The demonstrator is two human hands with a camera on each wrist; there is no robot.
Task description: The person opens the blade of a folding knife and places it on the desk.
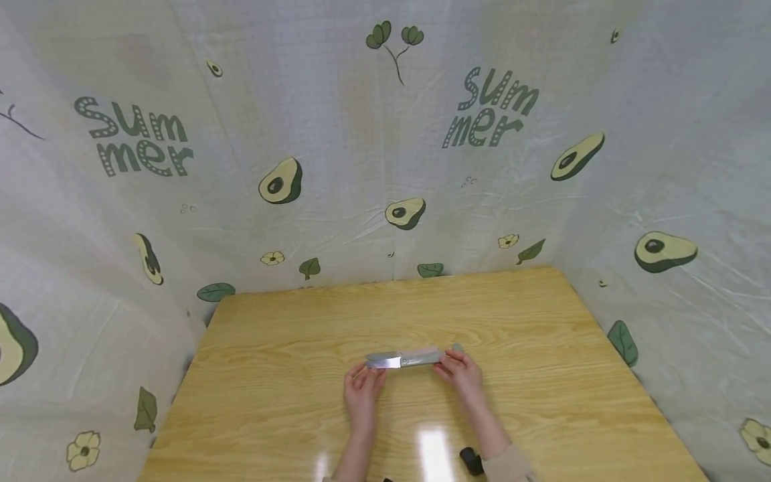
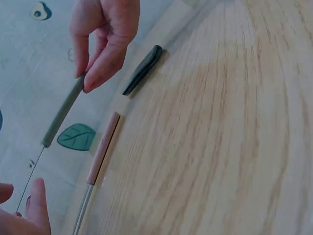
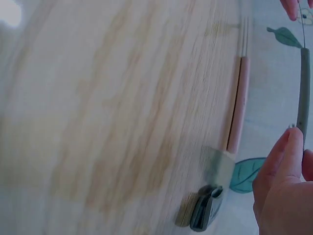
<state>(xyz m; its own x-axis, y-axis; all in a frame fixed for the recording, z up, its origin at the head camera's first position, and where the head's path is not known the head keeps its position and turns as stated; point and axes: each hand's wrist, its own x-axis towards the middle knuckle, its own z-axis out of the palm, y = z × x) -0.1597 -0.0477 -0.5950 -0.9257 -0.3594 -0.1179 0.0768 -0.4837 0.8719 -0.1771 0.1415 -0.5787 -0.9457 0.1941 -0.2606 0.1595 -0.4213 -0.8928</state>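
A table knife with a grey-green handle (image 1: 421, 359) and a shiny blade (image 1: 383, 363) is held level above the wooden table by both hands. My right hand (image 1: 464, 375) pinches the end of the handle between thumb and fingers. At the blade's tip, the fingers of my left hand (image 1: 363, 388) grip the metal. Behind the knife lies a fork with a pink handle (image 2: 103, 148); its thin tines (image 3: 244, 36) show in the right wrist view. Beyond the fork's handle end rests a small dark green object (image 2: 143, 71), which looks folded in the right wrist view.
The wooden table (image 1: 271, 341) carries these things near its middle. A white cloth (image 1: 337, 120) printed with avocados and leaves hangs behind it and along both sides. A small black object (image 1: 472, 461) shows beside the right sleeve (image 1: 508, 465).
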